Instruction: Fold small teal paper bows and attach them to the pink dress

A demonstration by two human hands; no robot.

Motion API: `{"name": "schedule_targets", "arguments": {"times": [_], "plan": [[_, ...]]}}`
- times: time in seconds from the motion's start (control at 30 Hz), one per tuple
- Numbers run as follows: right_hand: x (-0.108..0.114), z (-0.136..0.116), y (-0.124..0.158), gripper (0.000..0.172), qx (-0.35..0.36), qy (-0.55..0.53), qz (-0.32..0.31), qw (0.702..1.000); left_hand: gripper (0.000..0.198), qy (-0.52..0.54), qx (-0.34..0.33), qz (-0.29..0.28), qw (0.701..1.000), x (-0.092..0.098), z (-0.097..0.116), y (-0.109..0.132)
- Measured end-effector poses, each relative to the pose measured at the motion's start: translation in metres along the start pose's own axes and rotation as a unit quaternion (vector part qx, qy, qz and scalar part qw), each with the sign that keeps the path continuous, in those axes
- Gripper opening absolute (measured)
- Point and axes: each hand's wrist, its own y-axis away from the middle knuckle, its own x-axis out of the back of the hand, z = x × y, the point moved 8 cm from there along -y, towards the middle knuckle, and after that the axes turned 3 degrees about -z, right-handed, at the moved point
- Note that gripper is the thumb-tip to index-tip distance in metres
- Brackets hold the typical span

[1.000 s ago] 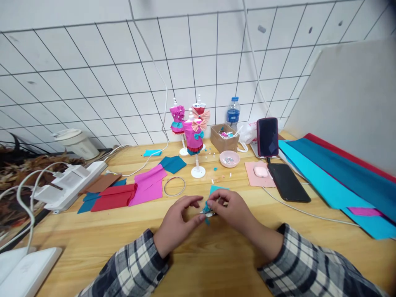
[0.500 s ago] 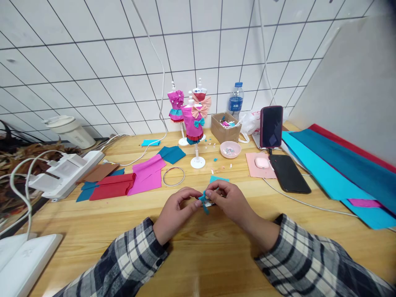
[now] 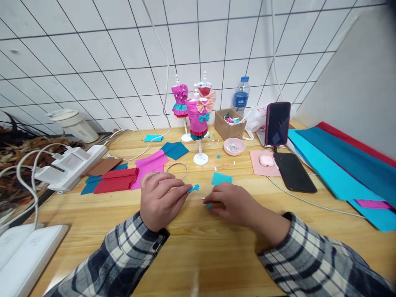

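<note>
My left hand (image 3: 162, 198) pinches a small turquoise paper bow (image 3: 194, 188) at its fingertips, a little above the table. To the right, my right hand (image 3: 235, 205) is closed low over the table with its fingers curled. A pale pointed tip and a turquoise scrap (image 3: 208, 206) show at its fingers; the rest of what it grips is hidden. Just beyond this hand lies a flat turquoise paper piece (image 3: 222, 178). Farther back stands a mini dress form (image 3: 198, 117) in a pink dress with a peach bow and a turquoise bow.
Other dressed forms (image 3: 180, 101) stand behind. A pink bowl (image 3: 234, 147) of small bits, a cardboard box (image 3: 229, 126) and a bottle (image 3: 241, 97) are at the back. Phones (image 3: 295, 172) and coloured sheets (image 3: 340, 165) lie right; folded papers (image 3: 116, 180) and a power strip (image 3: 72, 167) left.
My hands have come apart. The left moved left with the turquoise bow; the right turned down toward the table. The flat turquoise piece shows more fully, and the view has shifted slightly.
</note>
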Motion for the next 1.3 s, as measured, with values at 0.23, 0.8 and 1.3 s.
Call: {"name": "schedule_targets", "arguments": {"times": [0.23,0.8,1.3], "plan": [[-0.015,-0.002,-0.005,0.011,0.012,0.068,-0.032,0.997,0.012,-0.049,-0.013,-0.068,0.996,-0.02,-0.001,-0.002],[0.078,0.134,0.029,0.03,-0.24,0.079,0.285,0.925,0.033,0.055,0.026,-0.229,0.972,-0.072,-0.031,0.006],[0.044,0.111,-0.006,0.037,-0.184,0.166,0.118,0.962,0.023,0.044,0.131,-0.255,0.957,-0.076,-0.088,0.016]]}}
